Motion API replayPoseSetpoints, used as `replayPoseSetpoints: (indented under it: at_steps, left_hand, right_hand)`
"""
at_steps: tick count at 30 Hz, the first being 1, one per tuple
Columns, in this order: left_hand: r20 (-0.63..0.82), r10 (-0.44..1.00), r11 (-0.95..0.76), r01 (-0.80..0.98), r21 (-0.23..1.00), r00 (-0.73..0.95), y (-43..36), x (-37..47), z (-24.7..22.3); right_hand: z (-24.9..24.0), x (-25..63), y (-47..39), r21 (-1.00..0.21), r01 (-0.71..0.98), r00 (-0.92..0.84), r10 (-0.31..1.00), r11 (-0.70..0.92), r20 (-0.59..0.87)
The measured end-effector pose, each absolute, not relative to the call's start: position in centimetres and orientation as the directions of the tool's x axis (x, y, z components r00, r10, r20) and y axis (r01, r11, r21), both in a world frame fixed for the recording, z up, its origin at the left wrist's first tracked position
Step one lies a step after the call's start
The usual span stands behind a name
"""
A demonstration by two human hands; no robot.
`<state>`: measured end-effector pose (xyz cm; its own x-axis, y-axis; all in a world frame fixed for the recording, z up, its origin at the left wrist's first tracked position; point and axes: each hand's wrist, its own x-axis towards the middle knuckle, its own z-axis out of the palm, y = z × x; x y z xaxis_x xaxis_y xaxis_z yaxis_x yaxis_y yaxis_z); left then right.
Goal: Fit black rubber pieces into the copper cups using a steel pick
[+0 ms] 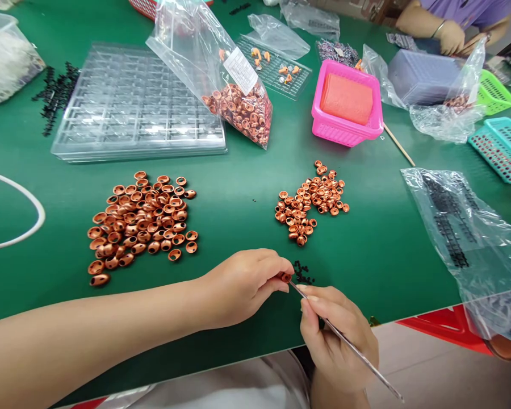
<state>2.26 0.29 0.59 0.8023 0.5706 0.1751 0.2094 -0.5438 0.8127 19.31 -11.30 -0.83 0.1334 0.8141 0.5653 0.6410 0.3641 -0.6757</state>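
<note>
Between the thumb and fingertips of my left hand [247,284] is a small copper-coloured cup-shaped part [285,277], mostly covered by the fingers. My right hand [340,329] is closed in a pen-like grip around a thin metal rod tool [353,347], whose tip meets the copper part. Just beyond the fingertips lie tiny black pieces [303,272] on the green table. A larger pile of copper-coloured cups [142,221] spreads at the left, and a smaller pile of similar cups [313,199] sits ahead of my hands.
Stacked clear plastic trays [140,108] stand at the back left, with a bag of copper cups [242,108] leaning over them. A pink basket [347,133] holds an orange sponge-like block. A plastic bag with black parts [464,227] overhangs the right edge. Another person's hands [451,38] are at the far right.
</note>
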Motion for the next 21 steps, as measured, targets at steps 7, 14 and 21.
replayPoseSetpoints:
  at_steps: [7,14,21]
  left_hand:
    - [0.210,0.574,-0.582,0.214,0.785,0.791,0.11,2.12,0.70]
    - [0.215,0.568,-0.569,0.191,0.800,0.794,0.09,2.10,0.87]
    - [0.225,0.554,-0.574,0.172,0.801,0.801,-0.03,2.02,0.85]
  right_hand:
    - [-0.67,19.46,-11.31,-0.677,0.625,0.089,0.826,0.389,0.557]
    - [-0.32,19.54,-11.30,-0.710,0.593,0.094,0.843,0.380,0.530]
    - [0.10,19.66,-11.37,-0.647,0.657,0.026,0.846,0.387,0.532]
